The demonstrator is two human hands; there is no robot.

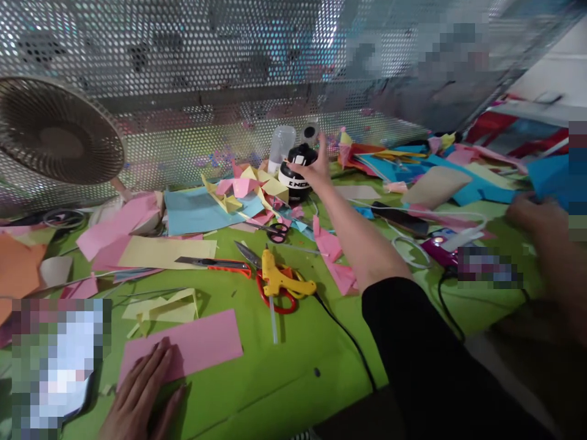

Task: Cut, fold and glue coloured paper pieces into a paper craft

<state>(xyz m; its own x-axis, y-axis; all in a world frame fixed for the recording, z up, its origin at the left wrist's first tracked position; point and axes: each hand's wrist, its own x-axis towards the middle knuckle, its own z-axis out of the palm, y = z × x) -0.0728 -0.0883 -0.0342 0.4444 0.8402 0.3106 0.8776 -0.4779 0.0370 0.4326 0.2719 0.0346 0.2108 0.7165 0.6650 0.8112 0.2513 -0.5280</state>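
My left hand [142, 391] lies flat with its fingers spread on the near end of a pink paper strip [197, 345] on the green table cover [293, 373]. My right arm, in a black sleeve, reaches far across the table. My right hand [315, 168] is wrapped round the side of a black and white bottle [293, 180], thumb across its front and one finger pointing up. A clear plastic container [279, 146] stands just behind the bottle.
A yellow glue gun [279, 278] lies on red scissors [275, 299], with a box cutter [215, 264] and small black scissors [277, 231] nearby. Coloured paper scraps lie all about. A fan [55, 131] stands at the left before a perforated metal screen. Another person's hand [536, 214] rests at the right.
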